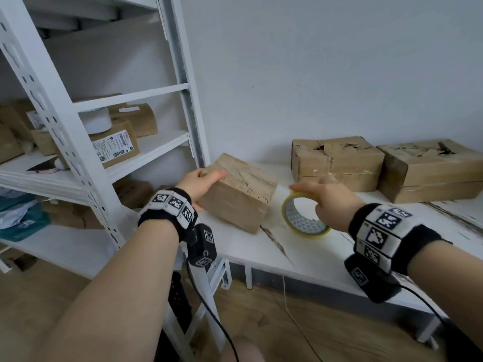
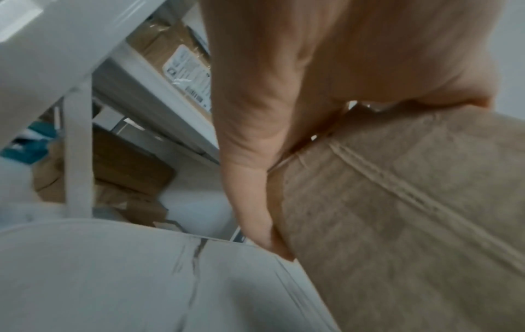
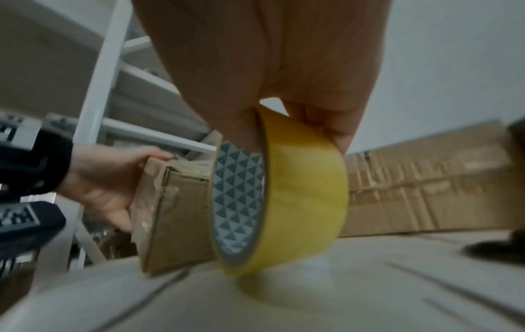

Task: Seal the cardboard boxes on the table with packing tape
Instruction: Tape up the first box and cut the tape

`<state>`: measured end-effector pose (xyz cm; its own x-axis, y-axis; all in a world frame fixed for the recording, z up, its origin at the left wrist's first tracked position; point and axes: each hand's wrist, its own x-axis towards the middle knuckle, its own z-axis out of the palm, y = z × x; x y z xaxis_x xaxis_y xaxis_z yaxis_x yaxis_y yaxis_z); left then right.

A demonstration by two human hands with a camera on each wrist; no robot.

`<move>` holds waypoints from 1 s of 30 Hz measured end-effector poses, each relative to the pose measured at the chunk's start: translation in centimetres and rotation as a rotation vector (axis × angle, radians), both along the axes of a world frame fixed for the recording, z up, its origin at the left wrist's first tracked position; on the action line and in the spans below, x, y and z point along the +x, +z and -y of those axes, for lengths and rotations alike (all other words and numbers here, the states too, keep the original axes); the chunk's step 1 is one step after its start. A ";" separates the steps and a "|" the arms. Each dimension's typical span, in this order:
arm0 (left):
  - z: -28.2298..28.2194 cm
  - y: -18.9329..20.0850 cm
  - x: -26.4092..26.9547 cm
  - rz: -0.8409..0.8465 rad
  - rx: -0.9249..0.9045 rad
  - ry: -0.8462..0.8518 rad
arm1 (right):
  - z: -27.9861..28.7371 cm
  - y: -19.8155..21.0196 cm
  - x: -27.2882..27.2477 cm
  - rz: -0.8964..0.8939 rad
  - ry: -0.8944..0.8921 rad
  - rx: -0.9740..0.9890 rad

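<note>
A small brown cardboard box [image 1: 239,190] sits tilted at the left end of the white table [image 1: 266,246]. My left hand [image 1: 201,182] grips its left end, thumb on top and fingers [image 2: 250,202] down the side face [image 2: 397,213]. My right hand [image 1: 329,199] pinches the top of a yellow packing tape roll [image 1: 304,218], which stands on edge just right of the box. In the right wrist view the tape roll [image 3: 284,197] hangs from my fingers just above the tabletop, with the box [image 3: 173,213] behind it.
Two larger, torn cardboard boxes [image 1: 337,163] [image 1: 431,169] stand against the wall at the back right of the table. A white metal shelf rack [image 1: 78,158] with labelled parcels stands close on the left. The table's front edge [image 1: 300,270] drops to a wooden floor.
</note>
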<state>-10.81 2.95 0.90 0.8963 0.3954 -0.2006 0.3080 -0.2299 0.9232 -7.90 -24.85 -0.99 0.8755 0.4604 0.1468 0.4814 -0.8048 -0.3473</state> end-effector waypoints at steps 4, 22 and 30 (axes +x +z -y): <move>-1.1 -1.0 0.0 -0.056 -0.072 -0.003 | -1.4 0.2 0.6 0.002 0.005 -0.048; 0.6 0.9 -0.1 0.191 0.846 -0.145 | -3.6 0.8 1.1 -0.013 0.058 -0.208; 3.9 -1.7 1.9 -0.091 1.254 -0.425 | -3.2 0.6 1.2 -0.008 0.065 -0.189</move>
